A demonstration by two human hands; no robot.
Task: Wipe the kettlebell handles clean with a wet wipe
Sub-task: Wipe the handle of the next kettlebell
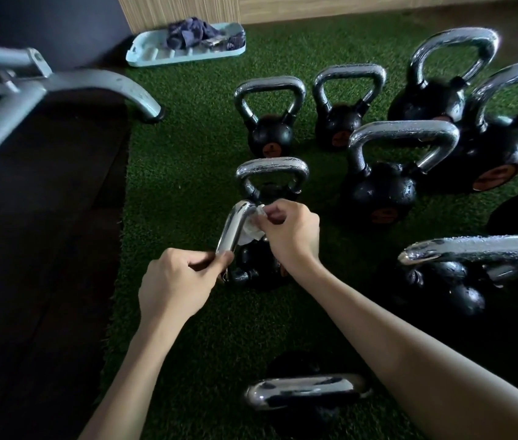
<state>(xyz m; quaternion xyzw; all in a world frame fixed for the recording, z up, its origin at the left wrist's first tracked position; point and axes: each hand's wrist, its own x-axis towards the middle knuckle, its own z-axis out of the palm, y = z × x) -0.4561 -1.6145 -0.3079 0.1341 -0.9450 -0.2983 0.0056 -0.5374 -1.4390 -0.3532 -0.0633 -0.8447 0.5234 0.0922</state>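
left hand grips shiny chrome handle; right hand pinches crumpled white wipe

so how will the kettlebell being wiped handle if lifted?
Probably heavy for its size: the kettlebell has a solid-looking black body. Its chrome handle is glossy, so likely slippery after the wet wipe. The left hand steadies it, so it may twist when rubbed.

Two hands clean a kettlebell handle on green turf.

The left hand grips the chrome handle; the right hand pinches a white wet wipe against it.
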